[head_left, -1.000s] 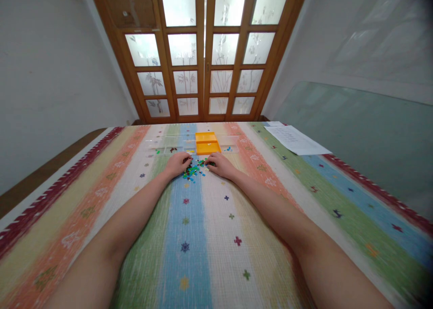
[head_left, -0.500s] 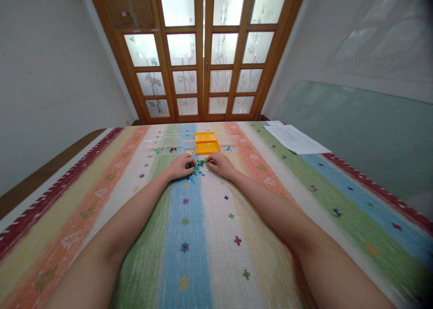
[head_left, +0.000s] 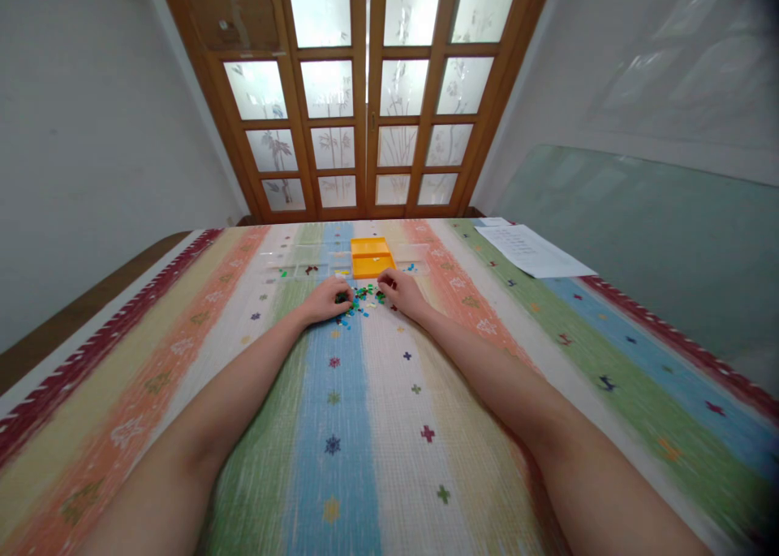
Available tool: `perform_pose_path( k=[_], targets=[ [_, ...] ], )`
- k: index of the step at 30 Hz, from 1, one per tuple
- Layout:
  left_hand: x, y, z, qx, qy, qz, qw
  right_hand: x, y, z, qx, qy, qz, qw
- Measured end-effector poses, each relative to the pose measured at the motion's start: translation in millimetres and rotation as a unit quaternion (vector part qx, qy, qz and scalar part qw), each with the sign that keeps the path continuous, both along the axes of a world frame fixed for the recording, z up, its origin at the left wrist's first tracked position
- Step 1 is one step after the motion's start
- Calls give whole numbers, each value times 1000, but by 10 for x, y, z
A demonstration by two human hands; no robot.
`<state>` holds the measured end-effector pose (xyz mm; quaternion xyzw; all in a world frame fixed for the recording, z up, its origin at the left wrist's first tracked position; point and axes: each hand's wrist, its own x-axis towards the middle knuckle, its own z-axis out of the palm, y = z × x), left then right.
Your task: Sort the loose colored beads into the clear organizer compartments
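Coloured pieces (head_left: 367, 292) lay at twelve o'clock, more exposed since the right hand (head_left: 402, 292) shifted toward three, fingers half-curled; the left hand (head_left: 327, 298) stayed curled at nine; I couldn't tell either's hold.

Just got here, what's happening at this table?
A person has both bare hands at a loose pile of small coloured pieces on a striped cloth. The left hand curls over its left side; the right hand is at its right side, fingers bent. Whether either grips a piece is too small to tell. Just beyond sits an open orange box, with a few pieces in clear trays on both sides.
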<state>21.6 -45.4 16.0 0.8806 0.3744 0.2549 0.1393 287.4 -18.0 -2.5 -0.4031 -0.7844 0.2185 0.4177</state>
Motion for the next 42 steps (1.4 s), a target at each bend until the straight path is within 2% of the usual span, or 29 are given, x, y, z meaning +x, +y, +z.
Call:
perform_pose_path(
  k=[3, 6, 14, 19, 25, 28, 34, 42],
  targets=[
    [-3, 14, -17, -13, -13, -6, 1000, 10, 18, 14, 1, 13, -14, 1000],
    [-3, 18, -22, -33, -31, 6, 999, 55, 80, 18, -1, 49, -60, 997],
    [-19, 21, -33, -56, -63, 102, 991, 321, 307, -18, -34, 157, -180, 970],
    [-40, 44, -75, -53, -92, 127, 986, 346, 349, -64, -68, 197, -187, 960],
    [-110, 144, -135, -61, -151, 162, 973, 290, 325, -70, -59, 162, -177, 969],
    [-207, 249, -183, -70, -209, 208, 953, 265, 303, -64, -55, 148, -172, 972],
    [-493, 455, -276, -88, -354, 283, 887, 232, 249, -33, -56, 151, -142, 977],
    [-879, 521, -233, 1, -376, 432, 819, 210, 224, -17, -62, 142, -146, 977]
  ],
)
